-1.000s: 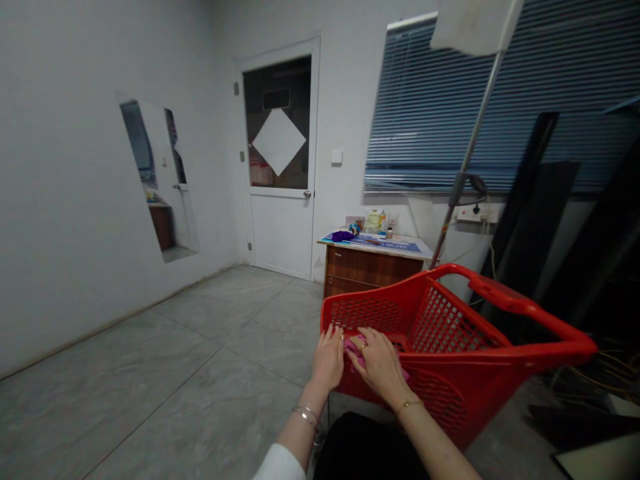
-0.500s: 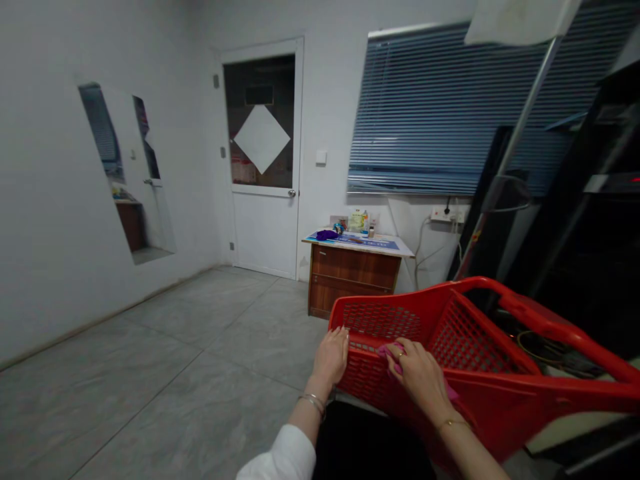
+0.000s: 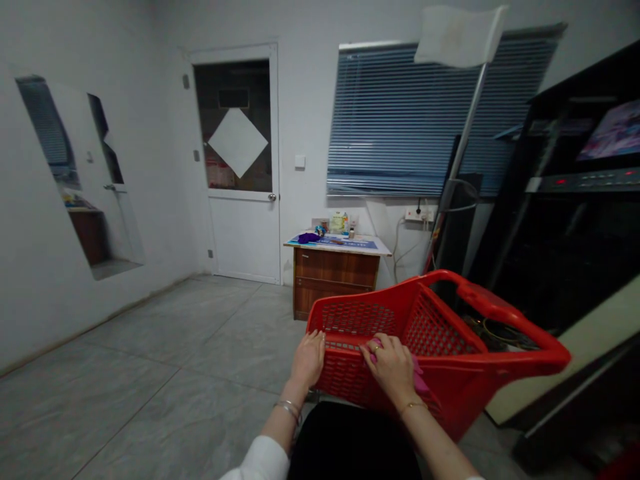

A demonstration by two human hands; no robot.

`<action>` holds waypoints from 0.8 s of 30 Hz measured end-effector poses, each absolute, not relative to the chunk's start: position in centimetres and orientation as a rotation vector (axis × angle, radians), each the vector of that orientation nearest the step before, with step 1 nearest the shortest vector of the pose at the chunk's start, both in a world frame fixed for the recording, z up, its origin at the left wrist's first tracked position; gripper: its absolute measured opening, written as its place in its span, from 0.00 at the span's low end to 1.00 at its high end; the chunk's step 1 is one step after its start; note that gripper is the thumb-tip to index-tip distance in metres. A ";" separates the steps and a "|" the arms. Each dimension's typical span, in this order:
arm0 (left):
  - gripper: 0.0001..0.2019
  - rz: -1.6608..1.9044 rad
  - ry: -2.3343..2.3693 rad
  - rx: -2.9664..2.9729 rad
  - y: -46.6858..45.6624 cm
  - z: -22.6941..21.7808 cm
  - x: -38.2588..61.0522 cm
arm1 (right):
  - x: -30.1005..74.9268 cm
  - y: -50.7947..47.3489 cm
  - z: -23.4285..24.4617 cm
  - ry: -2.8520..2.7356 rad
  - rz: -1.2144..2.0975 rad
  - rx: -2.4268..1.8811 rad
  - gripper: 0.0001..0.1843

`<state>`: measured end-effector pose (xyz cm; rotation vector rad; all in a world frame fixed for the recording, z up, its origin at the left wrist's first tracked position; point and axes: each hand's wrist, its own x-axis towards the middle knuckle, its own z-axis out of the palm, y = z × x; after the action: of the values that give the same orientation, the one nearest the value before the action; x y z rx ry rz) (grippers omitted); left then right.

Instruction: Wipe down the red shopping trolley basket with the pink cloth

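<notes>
A red plastic shopping cart (image 3: 450, 373) stands right in front of me, its basket walls pierced with a grid of holes and its handle at the right. My left hand (image 3: 308, 357) is closed over the corner of the near rim. Further along the same rim, my right hand (image 3: 393, 367) presses a pink cloth (image 3: 420, 379) against the cart. Most of the cloth is under my palm and fingers; part hangs out beside the wrist.
A brown wooden cabinet (image 3: 335, 273) with small bottles and a purple cloth (image 3: 309, 237) on top stands behind the cart. At the right are a dark rack (image 3: 560, 213) with a lit screen and a pole (image 3: 470, 127) bearing a white flag. A white door (image 3: 245, 233) is at the back.
My view has turned to the right, so the room and cart sit further left and the lit screen shows. The right hand with the pink cloth has shifted slightly on the rim; the left stays there.
</notes>
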<state>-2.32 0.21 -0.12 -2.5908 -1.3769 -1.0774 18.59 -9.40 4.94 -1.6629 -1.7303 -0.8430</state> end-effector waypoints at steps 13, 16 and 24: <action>0.19 -1.046 -1.486 -2.346 -2.6 1.5 -1.2 | 14.1 -7.9 6.2 -1.863 -0.729 -1.684 0.11; 0.20 -1.038 -1.439 -2.357 -2.3 0.9 -1.8 | 15.2 -8.4 6.5 -1.873 -0.740 -1.688 0.11; 0.19 -1.041 -1.431 -2.365 -2.6 1.2 -1.1 | 20.1 -9.9 6.8 -1.705 -0.871 -1.676 0.11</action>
<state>-1.06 -2.63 1.19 -2.3646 -1.4309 -1.0406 20.08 -9.87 6.78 -1.6759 -1.7055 -0.8708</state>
